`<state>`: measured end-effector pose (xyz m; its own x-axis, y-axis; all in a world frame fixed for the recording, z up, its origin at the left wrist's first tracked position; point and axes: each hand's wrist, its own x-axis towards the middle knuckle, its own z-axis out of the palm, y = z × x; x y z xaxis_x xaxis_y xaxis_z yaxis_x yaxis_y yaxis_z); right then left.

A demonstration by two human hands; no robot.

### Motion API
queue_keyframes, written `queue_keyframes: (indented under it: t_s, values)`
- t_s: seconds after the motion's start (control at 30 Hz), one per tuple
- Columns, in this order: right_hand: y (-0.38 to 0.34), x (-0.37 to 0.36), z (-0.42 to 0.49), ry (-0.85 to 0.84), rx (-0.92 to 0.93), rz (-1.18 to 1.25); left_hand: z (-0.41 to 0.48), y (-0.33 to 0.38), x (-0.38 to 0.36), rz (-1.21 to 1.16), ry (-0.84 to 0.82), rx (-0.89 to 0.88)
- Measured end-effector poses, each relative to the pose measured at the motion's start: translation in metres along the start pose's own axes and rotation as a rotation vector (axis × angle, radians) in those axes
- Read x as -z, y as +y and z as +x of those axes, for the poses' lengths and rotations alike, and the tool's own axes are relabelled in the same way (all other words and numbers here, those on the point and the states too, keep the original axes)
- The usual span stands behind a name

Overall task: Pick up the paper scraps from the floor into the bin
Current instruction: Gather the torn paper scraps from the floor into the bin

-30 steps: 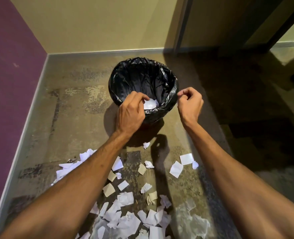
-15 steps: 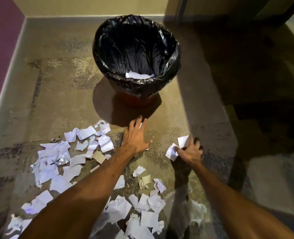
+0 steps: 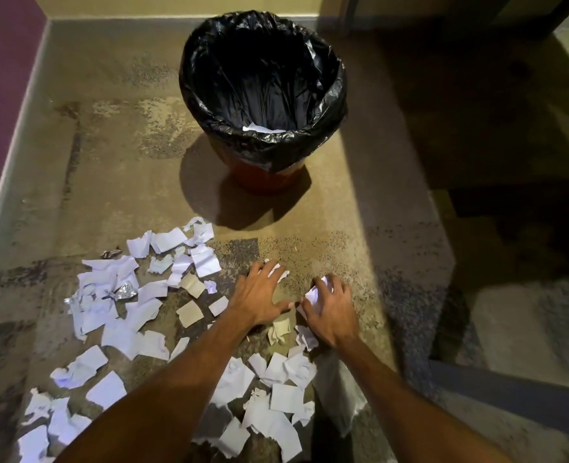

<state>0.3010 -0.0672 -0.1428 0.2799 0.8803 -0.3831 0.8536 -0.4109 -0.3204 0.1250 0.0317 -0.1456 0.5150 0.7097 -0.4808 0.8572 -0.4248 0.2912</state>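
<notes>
Nearest to you, your two forearms run in from the bottom edge, which cuts them off above the elbow, and they cover part of the litter beneath them. The paper scraps [image 3: 286,397] lie thick on the carpeted floor [image 3: 109,182] here: several dozen white pieces, too overlapped to count exactly, plus three tan ones and one crumpled bit of silver foil [image 3: 124,291] at the left. A pale sheet at the lower right is blurred and hard to identify.

Further out, your left hand [image 3: 259,297] lies palm down with fingers spread, a white scrap [image 3: 278,270] pinned under its fingertips; most of that scrap is hidden, and you cannot tell whether the fingers actually grip it. Your right hand [image 3: 331,312] is curled around a wad of crumpled white paper [image 3: 314,294], fingers clamped over it.

Farthest, well apart from both hands, stands one bin [image 3: 266,177] lined with a black bag [image 3: 309,142]. One white scrap [image 3: 263,128] shows inside it; the near rim hides the bottom.
</notes>
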Motion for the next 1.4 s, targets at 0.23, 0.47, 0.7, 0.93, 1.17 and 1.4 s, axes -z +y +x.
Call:
queue_keyframes:
  t_s: [0.23,0.47,0.7,0.93,1.17,1.4]
  values:
    - [0.003,-0.010,-0.049,-0.138,0.215,-0.034,-0.061,-0.004,-0.026,0.055,-0.060,-0.039]
    - [0.013,-0.012,-0.064,-0.317,0.367,-0.246,-0.081,0.009,-0.032,0.049,-0.019,-0.043]
    - [0.002,-0.017,-0.068,-0.253,0.430,-0.368,-0.086,0.005,-0.030,0.005,-0.026,-0.060]
    - [0.000,-0.031,-0.055,-0.270,0.494,-0.246,-0.081,0.000,-0.023,-0.031,0.023,-0.078]
    - [-0.011,-0.001,-0.034,-0.227,0.340,0.022,-0.081,-0.012,0.000,-0.156,0.133,-0.031]
    - [-0.021,0.050,-0.013,-0.118,0.270,0.131,-0.077,-0.012,0.050,-0.204,0.273,-0.034]
